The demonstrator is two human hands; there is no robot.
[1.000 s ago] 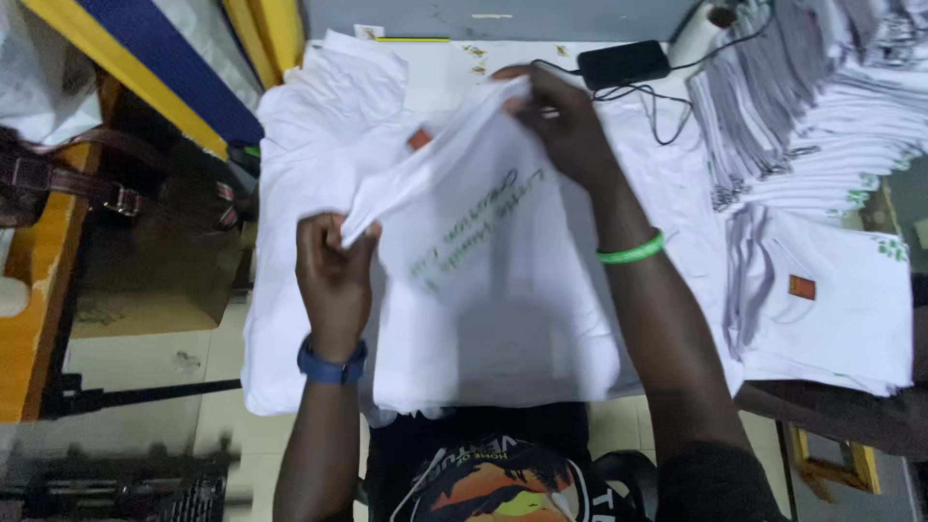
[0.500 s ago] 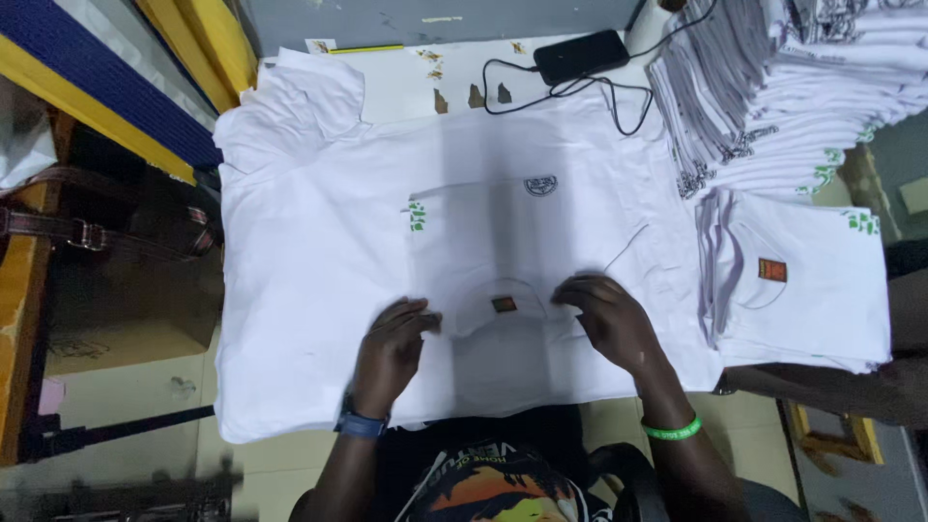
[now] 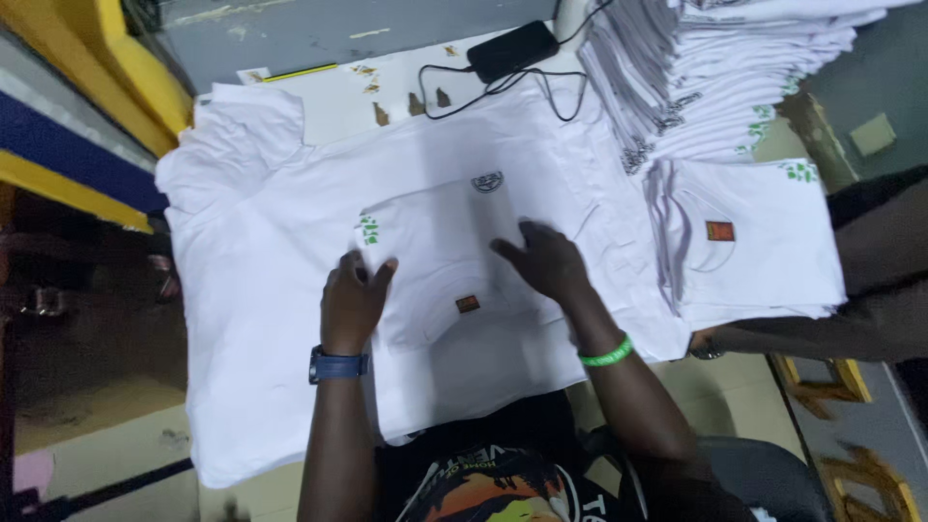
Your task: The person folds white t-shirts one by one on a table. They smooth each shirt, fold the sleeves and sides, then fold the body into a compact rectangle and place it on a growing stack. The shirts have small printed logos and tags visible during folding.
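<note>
Under flat hands (image 3: 353, 302), soft white shirt (image 3: 445, 261)

Work table (image 3: 319, 106), pale top w/ small brown marks near far edge. Directly on it: white t-shirt (image 3: 290, 319) spread flat over most of the surface, near edge hanging off the front; crumpled white cloth (image 3: 242, 121) at far left corner. Yellow pencil (image 3: 300, 72) lies along far edge. Black power bank (image 3: 512, 50) at far edge, black cable (image 3: 454, 97) looping from it across bare top. Right side: fanned pile of folded white shirts (image 3: 706, 87), and just beside it a neat stack of folded white shirts (image 3: 754, 242), orange neck label on top one.
</note>
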